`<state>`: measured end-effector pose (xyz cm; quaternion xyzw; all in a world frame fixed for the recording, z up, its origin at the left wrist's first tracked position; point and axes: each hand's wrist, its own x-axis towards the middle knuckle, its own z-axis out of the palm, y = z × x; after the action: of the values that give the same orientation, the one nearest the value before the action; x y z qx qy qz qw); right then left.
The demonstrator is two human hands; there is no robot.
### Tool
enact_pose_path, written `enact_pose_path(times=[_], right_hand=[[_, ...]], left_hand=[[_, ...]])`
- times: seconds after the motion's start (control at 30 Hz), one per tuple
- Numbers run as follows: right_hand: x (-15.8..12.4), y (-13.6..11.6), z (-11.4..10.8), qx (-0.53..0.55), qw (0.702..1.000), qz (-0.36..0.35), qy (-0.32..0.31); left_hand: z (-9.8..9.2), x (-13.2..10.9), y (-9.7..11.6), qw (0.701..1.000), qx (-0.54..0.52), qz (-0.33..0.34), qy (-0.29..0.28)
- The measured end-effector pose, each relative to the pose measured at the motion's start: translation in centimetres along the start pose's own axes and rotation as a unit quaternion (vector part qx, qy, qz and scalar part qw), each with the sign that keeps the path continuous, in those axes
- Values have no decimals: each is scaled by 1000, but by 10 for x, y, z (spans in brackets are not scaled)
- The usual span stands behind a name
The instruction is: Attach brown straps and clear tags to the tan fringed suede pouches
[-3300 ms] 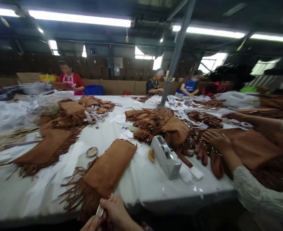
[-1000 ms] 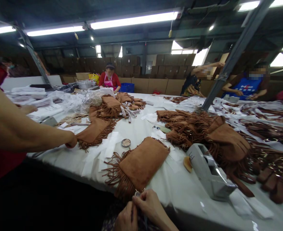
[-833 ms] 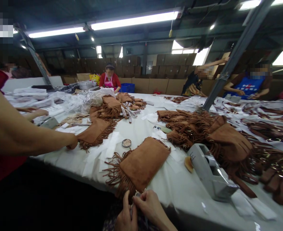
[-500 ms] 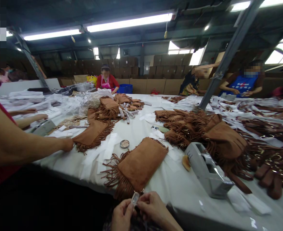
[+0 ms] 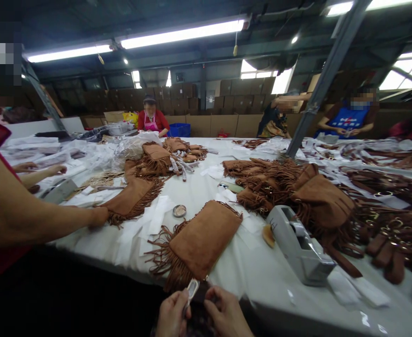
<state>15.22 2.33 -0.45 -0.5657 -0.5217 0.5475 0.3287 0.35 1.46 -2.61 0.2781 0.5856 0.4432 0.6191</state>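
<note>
My left hand (image 5: pixel 170 316) and my right hand (image 5: pixel 227 314) sit close together at the bottom edge, just below the table's near edge. My left hand pinches a small clear plastic-wrapped piece (image 5: pixel 191 289) that stands up between its fingers. My right hand is curled beside it on something dark I cannot make out. Directly above them a brown suede fringed bag (image 5: pixel 198 241) lies on the white table (image 5: pixel 248 274), its near corner at my fingers.
A grey tape dispenser (image 5: pixel 299 245) stands right of the bag. Piles of fringed bags (image 5: pixel 297 192) and brown straps (image 5: pixel 388 234) fill the right side. A co-worker's bare arm (image 5: pixel 33 217) reaches in from the left onto another bag (image 5: pixel 128 201). Other people work at the far edge.
The view has swung left since the earliest frame, bringing the co-worker's arm in. My hands have dropped lower and slightly apart, and the clear wrapped piece now stands up in my left fingers.
</note>
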Motion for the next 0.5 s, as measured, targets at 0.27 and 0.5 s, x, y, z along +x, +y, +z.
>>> enact_pose_path(times=[0.27,0.5], right_hand=[[-6,-3,14,194,979,4,-68],[-1,-8,26,451,880,43,-143]], left_hand=[[3,-11,5,956,240,144,85],[11,-14,-5,999,5,-27,-27]])
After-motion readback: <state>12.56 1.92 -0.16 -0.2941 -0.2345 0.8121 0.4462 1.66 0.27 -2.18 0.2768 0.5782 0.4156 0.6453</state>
